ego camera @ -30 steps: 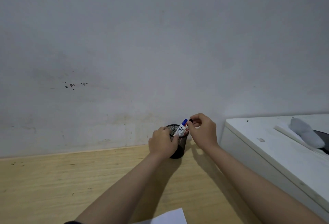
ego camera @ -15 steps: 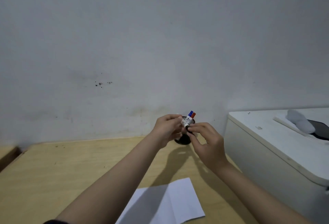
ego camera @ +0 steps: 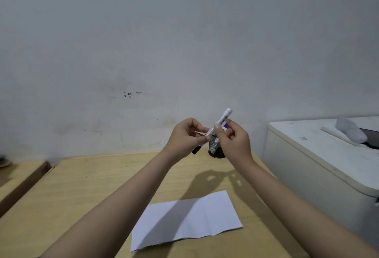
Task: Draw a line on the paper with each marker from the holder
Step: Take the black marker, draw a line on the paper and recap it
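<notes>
Both hands were raised above the table (ego camera: 86, 186), each grip closed on the same white marker (ego camera: 222, 121). The right hand (ego camera: 233, 145) pinched its barrel between thumb and fingers; the left hand (ego camera: 185, 138) was clamped on the lower end, a black cap (ego camera: 196, 150) poking out below it. Behind them stood the black mesh holder (ego camera: 215, 149), a blue-capped marker (ego camera: 226, 125) inside. The paper (ego camera: 186, 219) lay flat on the table, nearer the person.
</notes>
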Tool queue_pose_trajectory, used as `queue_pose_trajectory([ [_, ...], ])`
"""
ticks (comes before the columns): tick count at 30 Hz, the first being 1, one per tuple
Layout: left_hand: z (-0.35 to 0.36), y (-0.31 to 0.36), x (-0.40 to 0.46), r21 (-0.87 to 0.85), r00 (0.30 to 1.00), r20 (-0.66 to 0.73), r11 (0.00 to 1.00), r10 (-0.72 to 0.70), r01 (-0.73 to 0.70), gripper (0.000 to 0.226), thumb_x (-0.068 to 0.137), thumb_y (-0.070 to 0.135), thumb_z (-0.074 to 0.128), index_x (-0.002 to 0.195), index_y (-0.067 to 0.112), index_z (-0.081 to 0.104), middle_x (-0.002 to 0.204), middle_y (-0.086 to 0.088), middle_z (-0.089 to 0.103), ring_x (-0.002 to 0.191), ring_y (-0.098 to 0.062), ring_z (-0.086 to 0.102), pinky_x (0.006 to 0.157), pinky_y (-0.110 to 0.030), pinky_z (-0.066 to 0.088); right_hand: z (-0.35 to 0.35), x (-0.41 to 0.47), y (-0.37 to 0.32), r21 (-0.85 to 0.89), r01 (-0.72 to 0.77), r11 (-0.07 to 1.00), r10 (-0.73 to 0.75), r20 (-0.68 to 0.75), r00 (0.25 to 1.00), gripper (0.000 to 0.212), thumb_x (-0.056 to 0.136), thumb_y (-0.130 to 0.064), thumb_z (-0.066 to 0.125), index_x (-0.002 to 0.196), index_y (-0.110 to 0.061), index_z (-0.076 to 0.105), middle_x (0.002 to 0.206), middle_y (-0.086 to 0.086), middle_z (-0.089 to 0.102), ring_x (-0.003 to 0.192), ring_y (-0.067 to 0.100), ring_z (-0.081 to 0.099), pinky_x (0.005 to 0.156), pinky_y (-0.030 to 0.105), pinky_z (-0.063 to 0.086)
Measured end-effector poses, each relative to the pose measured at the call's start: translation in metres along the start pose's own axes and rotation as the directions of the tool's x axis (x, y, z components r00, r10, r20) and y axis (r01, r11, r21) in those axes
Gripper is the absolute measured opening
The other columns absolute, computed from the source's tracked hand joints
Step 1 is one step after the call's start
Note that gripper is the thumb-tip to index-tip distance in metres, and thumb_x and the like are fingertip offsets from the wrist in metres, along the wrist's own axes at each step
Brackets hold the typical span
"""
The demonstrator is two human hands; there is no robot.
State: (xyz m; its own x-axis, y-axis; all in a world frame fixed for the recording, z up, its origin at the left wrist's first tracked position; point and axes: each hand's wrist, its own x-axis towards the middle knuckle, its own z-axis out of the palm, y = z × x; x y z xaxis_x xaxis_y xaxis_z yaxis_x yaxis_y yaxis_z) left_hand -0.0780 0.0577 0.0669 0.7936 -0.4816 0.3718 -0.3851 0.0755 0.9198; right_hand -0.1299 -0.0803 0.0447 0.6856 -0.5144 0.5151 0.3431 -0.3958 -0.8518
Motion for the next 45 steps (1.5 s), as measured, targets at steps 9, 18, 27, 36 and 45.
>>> queue_pose_trajectory([
  [9,-0.021,-0.014,-0.015,0.411,0.993,-0.049,0.908,0.111,-0.082,0.021,0.068,0.012,0.079,0.083,0.010,0.064,0.083,-0.007,0.071,0.068,-0.008,0.064,0.055,-0.004,0.040,0.012,0.000,-0.013,0.269,-0.109,0.957,0.127,-0.047,0.991,0.029,0.091,-0.026,0.059,0.067,-0.012,0.052,0.053,0.001,0.037,0.043,0.018,0.032,0.043,0.028,0.028],
  [18,-0.031,-0.018,-0.015,0.439,0.990,-0.031,0.892,0.137,-0.109,0.009,0.079,0.015,0.068,0.087,0.011,0.068,0.081,0.001,0.070,0.072,-0.007,0.063,0.059,-0.011,0.044,0.027,-0.002,-0.008,0.232,-0.153,0.961,0.127,0.125,0.984,0.037,0.089,-0.030,0.062,0.085,0.007,0.063,0.047,-0.007,0.046,0.037,0.009,0.040,0.044,0.030,0.037],
  [27,-0.053,-0.030,-0.009,0.257,0.989,0.111,0.964,-0.094,0.063,0.010,0.086,0.012,0.061,0.079,0.008,0.067,0.067,-0.005,0.064,0.064,-0.015,0.059,0.067,-0.030,0.047,0.039,0.000,-0.004,0.195,-0.128,0.972,0.085,0.213,0.973,0.029,0.093,-0.024,0.056,0.086,0.003,0.060,0.051,0.002,0.042,0.035,0.009,0.036,0.038,0.020,0.031],
  [36,-0.093,-0.068,-0.010,0.491,0.955,0.022,0.835,-0.297,0.249,0.010,0.078,0.015,0.070,0.079,0.005,0.072,0.068,-0.007,0.067,0.056,-0.013,0.053,0.054,-0.022,0.041,0.038,0.010,0.021,0.242,-0.152,0.958,0.120,0.144,0.982,0.023,0.094,-0.023,0.055,0.080,-0.006,0.063,0.040,-0.009,0.042,0.038,0.014,0.035,0.042,0.026,0.032],
  [45,-0.106,-0.109,-0.027,0.860,0.859,-0.039,0.421,-0.510,0.289,0.015,0.071,0.010,0.066,0.083,0.005,0.073,0.084,-0.010,0.071,0.080,-0.024,0.065,0.060,-0.027,0.047,0.057,-0.024,0.052,0.143,-0.192,0.971,0.159,0.213,0.964,0.034,0.091,-0.023,0.060,0.084,0.011,0.062,0.056,0.010,0.045,0.044,0.018,0.037,0.050,0.035,0.034],
])
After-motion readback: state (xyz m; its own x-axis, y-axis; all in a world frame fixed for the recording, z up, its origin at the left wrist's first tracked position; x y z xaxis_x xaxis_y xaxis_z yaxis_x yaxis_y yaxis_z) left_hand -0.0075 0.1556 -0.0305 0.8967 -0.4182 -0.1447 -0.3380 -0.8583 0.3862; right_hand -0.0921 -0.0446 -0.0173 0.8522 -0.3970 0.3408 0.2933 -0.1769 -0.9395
